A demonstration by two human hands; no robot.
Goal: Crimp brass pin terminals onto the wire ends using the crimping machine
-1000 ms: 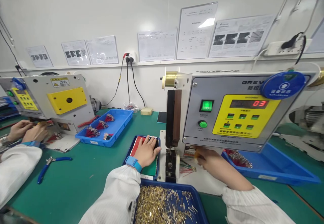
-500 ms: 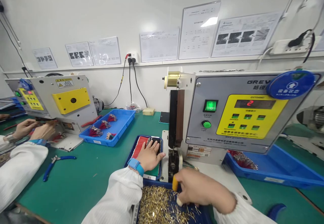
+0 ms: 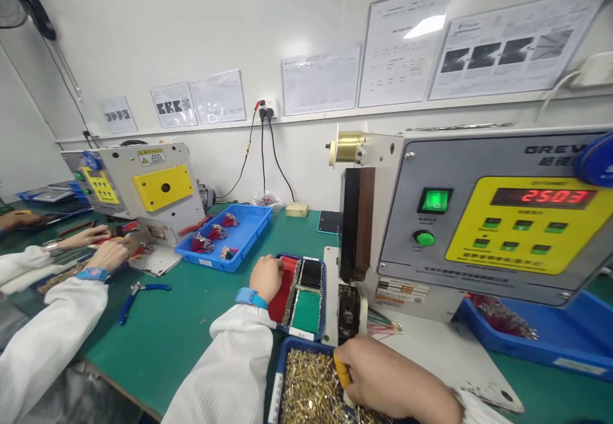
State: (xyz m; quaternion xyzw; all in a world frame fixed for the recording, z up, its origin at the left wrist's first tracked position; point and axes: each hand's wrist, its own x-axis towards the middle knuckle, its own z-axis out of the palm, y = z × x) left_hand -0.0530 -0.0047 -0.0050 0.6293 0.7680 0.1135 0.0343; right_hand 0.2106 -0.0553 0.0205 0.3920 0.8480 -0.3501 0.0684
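Observation:
My left hand [image 3: 266, 277] is curled over the red wires in a small blue tray [image 3: 301, 331] that also holds black wires; what its fingers grip is hidden. A blue band sits on that wrist. My right hand [image 3: 383, 376] is closed over a blue tray of brass terminals [image 3: 306, 392] at the bottom edge, with a yellow fingertip cover showing at its left; what it pinches is too small to tell. The grey crimping machine [image 3: 479, 219] stands just behind both hands, its red display lit and a few wires lying on its base plate [image 3: 431, 354].
A co-worker's hands [image 3: 108, 251] are at a second machine [image 3: 143, 188] on the left. Blue-handled pliers [image 3: 138, 293] lie on the green mat. A blue tray of red wire bundles [image 3: 225, 235] stands mid-table, another blue tray [image 3: 527, 334] sits at the right.
My right hand came away from the machine's underside and down into the terminal tray. My left hand slid left onto the red wires. The view swung left and the display changed.

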